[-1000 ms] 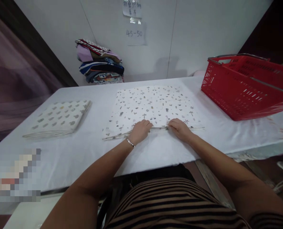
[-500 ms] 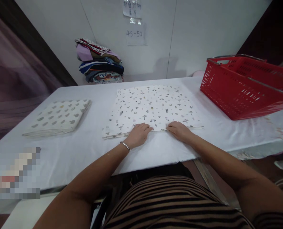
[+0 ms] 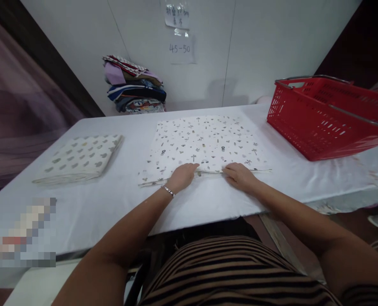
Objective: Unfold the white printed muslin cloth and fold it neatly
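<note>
A white cloth [image 3: 204,138] printed with small palm trees and other little motifs lies folded flat in front of me, its near edge layered. My left hand [image 3: 182,177], with a bracelet at the wrist, has its fingers closed on that near edge, left of centre. A short way to the right, my right hand [image 3: 240,175] pinches the same edge, fingers bent and pressed together. Between the two hands the upper layer is slightly raised from the one beneath. The thumbs are mostly hidden.
White fabric covers the table [image 3: 128,204]. At left lies another folded cloth [image 3: 80,157] with grey spots. A red plastic basket [image 3: 313,123] stands at right. Stacked folded textiles [image 3: 136,87] rest by the wall at the back. A blurred-out patch [image 3: 19,231] hides the lower left corner.
My left hand has shifted slightly left and its fingers have drawn closer together on the edge. The cloth's edge between my hands has lifted a little. My right hand is nearly still.
</note>
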Tool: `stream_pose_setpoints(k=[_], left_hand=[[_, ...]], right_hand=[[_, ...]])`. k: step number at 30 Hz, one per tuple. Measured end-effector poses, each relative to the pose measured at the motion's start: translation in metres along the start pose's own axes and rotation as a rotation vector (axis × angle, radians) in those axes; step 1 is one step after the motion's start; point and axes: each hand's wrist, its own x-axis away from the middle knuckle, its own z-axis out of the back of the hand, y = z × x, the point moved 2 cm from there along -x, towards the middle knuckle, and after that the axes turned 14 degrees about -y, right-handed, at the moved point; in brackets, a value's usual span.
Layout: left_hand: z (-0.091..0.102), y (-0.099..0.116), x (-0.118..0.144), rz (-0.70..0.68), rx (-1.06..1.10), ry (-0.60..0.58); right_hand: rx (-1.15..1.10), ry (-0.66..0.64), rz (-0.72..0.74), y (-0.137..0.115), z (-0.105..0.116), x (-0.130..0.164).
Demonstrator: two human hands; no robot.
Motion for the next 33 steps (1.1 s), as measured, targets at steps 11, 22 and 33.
stream_pose_setpoints(k=[11,22,33], left_hand=[[-0.004,0.005,0.012,-0.149,0.002,0.049],[0.001,0.037,-0.012,-0.042,-0.077,0.102],[0.008,0.023,-0.026,0.023,-0.026,0.101]], right_hand=[[-0.003,-0.004,-0.017,0.007,-0.004,-0.004],[-0.128,0.01,-0.078,0.02,0.012,-0.009],[0.03,0.044,-0.154,0.01,0.006,0.0]])
